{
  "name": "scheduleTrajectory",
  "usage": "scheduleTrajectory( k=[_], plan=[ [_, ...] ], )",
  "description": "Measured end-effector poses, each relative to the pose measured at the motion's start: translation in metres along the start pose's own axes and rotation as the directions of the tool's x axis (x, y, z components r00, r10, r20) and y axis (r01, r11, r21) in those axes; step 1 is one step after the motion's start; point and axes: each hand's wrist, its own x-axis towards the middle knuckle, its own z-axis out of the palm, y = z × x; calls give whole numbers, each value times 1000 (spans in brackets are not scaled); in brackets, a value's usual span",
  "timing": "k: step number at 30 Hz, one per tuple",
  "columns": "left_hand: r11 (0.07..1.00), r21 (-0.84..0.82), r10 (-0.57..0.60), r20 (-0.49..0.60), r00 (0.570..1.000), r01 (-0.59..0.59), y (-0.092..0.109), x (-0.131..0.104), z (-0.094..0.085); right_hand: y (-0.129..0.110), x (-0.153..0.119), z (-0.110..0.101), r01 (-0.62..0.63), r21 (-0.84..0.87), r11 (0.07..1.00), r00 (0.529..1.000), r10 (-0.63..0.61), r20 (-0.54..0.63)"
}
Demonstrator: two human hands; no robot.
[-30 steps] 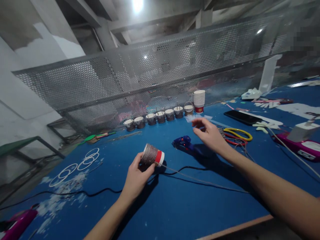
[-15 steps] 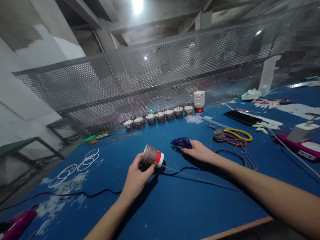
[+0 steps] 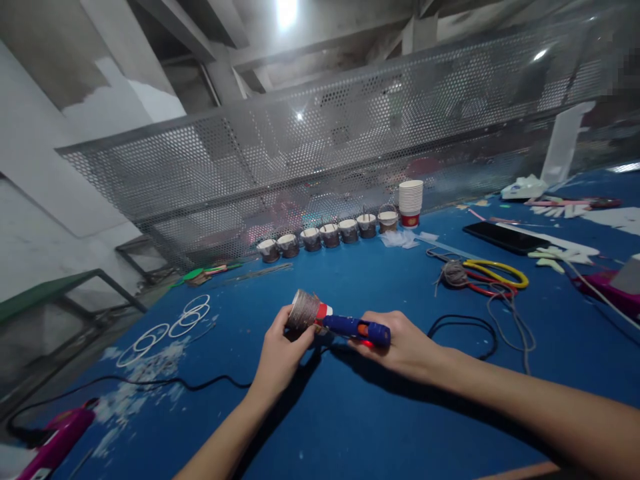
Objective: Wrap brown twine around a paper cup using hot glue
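Note:
My left hand (image 3: 280,347) is closed around a paper cup (image 3: 304,311) tilted on its side, wrapped in grey-brown cord with a red and white band bare near one end. A blue glue gun (image 3: 357,329) with a small red light is gripped in my right hand (image 3: 400,343). Its nozzle end points left and meets the red part of the cup, close to my left thumb; whether the tip touches cannot be made out. A ball of grey cord (image 3: 454,273) lies on the table to the right.
Several wrapped cups (image 3: 329,235) line the back beside a stack of paper cups (image 3: 411,203). White rings (image 3: 190,316) lie left. Yellow and red loops (image 3: 500,273) and a black phone (image 3: 501,237) lie right. A black cable (image 3: 175,381) crosses the blue table (image 3: 310,413).
My right hand has brought the glue gun left and nearer, up to the cup. My left hand still holds the cup in nearly the same place. The view has shifted slightly.

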Motion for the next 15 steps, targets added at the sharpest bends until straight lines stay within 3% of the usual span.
scheduleTrajectory(
  k=[15],
  plan=[
    [1000,-6,29,-27,999,-29,3,-1,0,5,-3,3,91,-191,977,995,-96,-13]
  ],
)
